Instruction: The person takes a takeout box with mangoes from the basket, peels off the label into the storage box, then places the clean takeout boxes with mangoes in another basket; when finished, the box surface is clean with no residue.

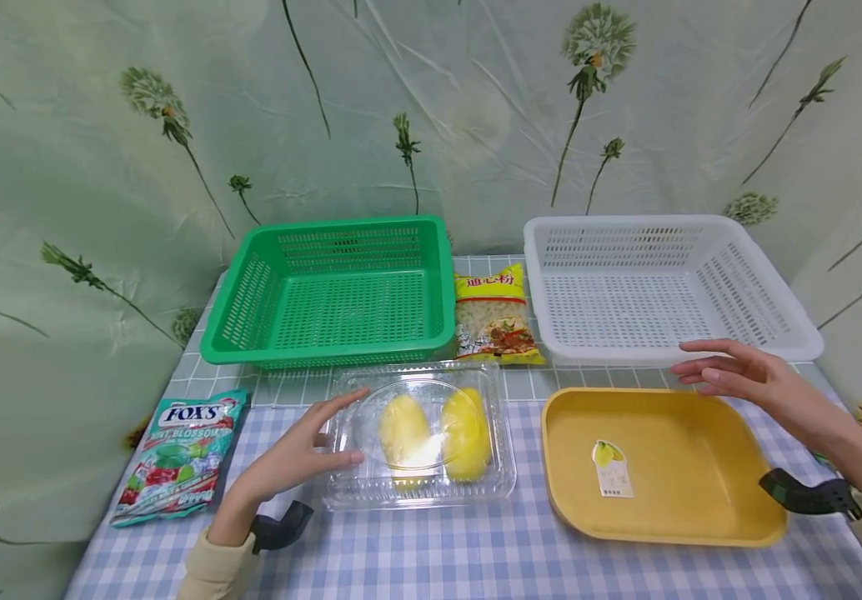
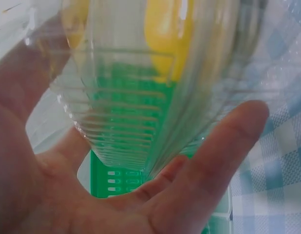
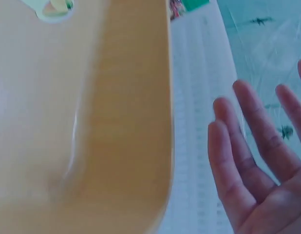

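Note:
A clear plastic clamshell box lies on the checked cloth, with two yellow oval fruits inside that look like mangoes. At the box's left end is my left hand, its fingers and thumb spread around that end. In the left wrist view, space shows between the palm and the box; whether any fingertip touches it, I cannot tell. My right hand hovers over the far right rim of a yellow tray, fingers extended and holding nothing. Inside the tray is a white label with a yellow fruit picture.
A green basket stands behind the box, and a white basket behind the tray. Between the baskets lies a yellow pasta bag. At far left is a teal FOX'S candy bag. Flowered fabric hangs at the back.

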Demonstrator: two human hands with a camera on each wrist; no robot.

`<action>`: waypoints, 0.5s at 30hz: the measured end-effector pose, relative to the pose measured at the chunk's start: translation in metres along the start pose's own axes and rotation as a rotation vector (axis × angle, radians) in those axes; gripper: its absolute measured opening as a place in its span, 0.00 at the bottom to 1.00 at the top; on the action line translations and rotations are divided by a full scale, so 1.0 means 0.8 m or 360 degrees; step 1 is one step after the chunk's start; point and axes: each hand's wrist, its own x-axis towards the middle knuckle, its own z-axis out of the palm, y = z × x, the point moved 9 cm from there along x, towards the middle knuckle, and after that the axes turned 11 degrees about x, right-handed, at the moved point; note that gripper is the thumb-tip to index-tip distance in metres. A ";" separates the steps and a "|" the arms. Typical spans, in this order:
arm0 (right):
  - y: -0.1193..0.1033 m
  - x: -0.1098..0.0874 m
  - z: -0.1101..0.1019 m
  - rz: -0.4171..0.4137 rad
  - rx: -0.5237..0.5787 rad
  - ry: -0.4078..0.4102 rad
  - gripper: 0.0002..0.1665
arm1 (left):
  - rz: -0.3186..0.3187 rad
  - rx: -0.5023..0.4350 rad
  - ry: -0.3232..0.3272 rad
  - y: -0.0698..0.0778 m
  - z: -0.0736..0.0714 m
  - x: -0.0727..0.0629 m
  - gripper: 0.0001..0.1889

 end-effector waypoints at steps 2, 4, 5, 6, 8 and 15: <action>0.008 -0.002 -0.012 0.0051 -0.0031 0.0076 0.22 | 0.0010 -0.0007 0.0017 0.001 -0.001 0.000 0.39; 0.015 -0.005 -0.023 0.0091 -0.0054 0.0139 0.22 | 0.0022 -0.0012 0.0035 0.001 -0.002 0.000 0.38; 0.018 -0.006 -0.027 0.0096 -0.0066 0.0149 0.22 | 0.0025 -0.0016 0.0041 0.001 -0.002 0.000 0.38; 0.021 -0.007 -0.031 0.0101 -0.0069 0.0154 0.22 | 0.0022 -0.0020 0.0045 0.001 -0.002 0.000 0.38; 0.026 -0.008 -0.037 0.0099 -0.0061 0.0149 0.23 | 0.0013 -0.0025 0.0051 -0.001 -0.002 0.000 0.37; 0.050 -0.008 -0.046 0.0165 0.0079 0.0113 0.24 | -0.0039 -0.0112 0.0047 -0.005 -0.001 -0.002 0.36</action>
